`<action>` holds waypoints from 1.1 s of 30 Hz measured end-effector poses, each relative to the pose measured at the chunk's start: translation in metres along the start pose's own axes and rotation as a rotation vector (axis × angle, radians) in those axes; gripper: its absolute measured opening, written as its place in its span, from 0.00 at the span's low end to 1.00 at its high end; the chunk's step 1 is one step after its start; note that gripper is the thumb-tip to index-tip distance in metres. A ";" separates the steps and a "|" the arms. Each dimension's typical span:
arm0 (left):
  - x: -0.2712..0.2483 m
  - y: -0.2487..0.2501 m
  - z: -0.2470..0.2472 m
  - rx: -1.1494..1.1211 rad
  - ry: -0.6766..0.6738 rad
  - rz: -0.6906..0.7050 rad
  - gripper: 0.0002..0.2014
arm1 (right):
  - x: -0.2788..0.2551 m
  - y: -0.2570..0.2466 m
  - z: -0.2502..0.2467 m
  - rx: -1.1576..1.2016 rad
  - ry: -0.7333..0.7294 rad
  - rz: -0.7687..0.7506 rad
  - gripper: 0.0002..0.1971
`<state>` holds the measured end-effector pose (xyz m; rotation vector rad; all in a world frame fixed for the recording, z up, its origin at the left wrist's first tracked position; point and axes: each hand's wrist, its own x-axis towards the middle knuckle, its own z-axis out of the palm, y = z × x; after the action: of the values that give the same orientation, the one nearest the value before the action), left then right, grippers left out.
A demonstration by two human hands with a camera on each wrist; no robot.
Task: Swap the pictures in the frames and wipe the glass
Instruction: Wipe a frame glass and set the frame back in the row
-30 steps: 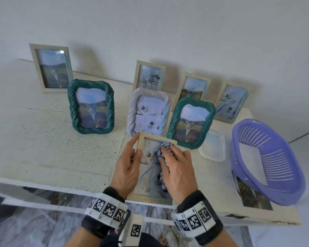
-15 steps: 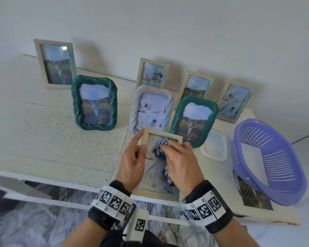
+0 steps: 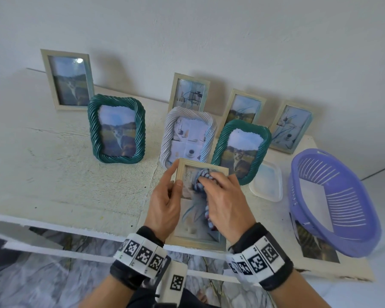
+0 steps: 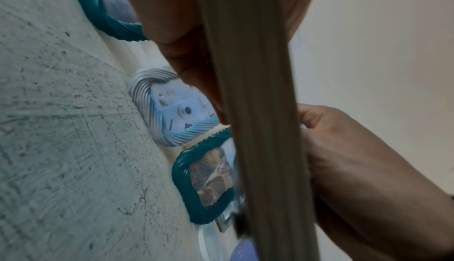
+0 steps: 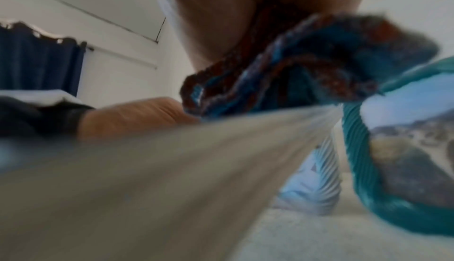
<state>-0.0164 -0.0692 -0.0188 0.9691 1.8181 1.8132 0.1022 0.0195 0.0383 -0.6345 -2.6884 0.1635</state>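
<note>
Centrally, pale wooden pic frame [image 3: 200, 240] sits tilted at the table's [image 3: 53, 174] front edge w/ L hand [image 3: 165, 203] gripping its left side, R hand [image 3: 227, 201] curled on a blue knit cloth [image 3: 201, 177] against the glass, just in front of white [image 3: 188, 135] & teal rope frames [image 3: 242, 150].
</note>
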 end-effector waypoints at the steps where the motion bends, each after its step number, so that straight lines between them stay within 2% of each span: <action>1: 0.001 -0.001 -0.002 -0.004 -0.001 -0.002 0.23 | -0.004 -0.002 0.002 0.039 0.004 -0.041 0.24; 4: 0.001 -0.003 -0.010 0.018 -0.006 -0.004 0.23 | -0.019 0.008 0.001 0.142 -0.140 -0.106 0.18; 7: -0.002 -0.002 -0.010 0.035 -0.001 0.011 0.23 | -0.019 0.016 -0.002 0.069 -0.236 -0.051 0.23; 10: -0.003 0.000 -0.004 0.044 -0.010 0.026 0.23 | -0.008 0.012 -0.001 0.028 -0.194 0.106 0.28; 12: -0.004 0.001 -0.004 0.035 -0.003 0.021 0.23 | -0.003 0.008 0.001 0.064 -0.129 0.117 0.25; 14: -0.002 -0.001 -0.008 0.029 0.004 0.012 0.23 | -0.005 0.004 0.003 0.100 -0.073 0.038 0.21; 18: -0.004 -0.004 -0.012 0.036 0.005 -0.011 0.23 | -0.022 0.003 -0.001 0.096 -0.165 -0.152 0.18; 20: -0.009 -0.004 -0.011 0.036 -0.002 -0.009 0.23 | -0.021 0.009 -0.002 0.047 -0.205 -0.091 0.22; 23: -0.012 -0.004 -0.008 0.034 -0.017 -0.026 0.24 | -0.011 0.009 0.002 0.014 -0.191 0.046 0.28; 26: -0.010 -0.002 -0.012 0.004 -0.012 -0.037 0.23 | -0.010 -0.008 0.001 0.015 -0.137 -0.050 0.25; 29: -0.007 -0.002 -0.018 0.008 -0.006 -0.051 0.23 | -0.018 -0.018 -0.009 -0.004 -0.156 -0.280 0.17; 31: -0.008 -0.003 -0.020 0.015 0.003 -0.049 0.24 | -0.020 -0.011 -0.011 -0.142 -0.288 -0.371 0.08; 33: -0.010 -0.002 -0.020 0.019 0.009 -0.049 0.24 | -0.017 0.003 -0.004 -0.195 -0.445 -0.283 0.12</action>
<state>-0.0242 -0.0900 -0.0210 0.9163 1.8508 1.7769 0.1194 0.0144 0.0359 -0.2850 -3.2172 -0.0407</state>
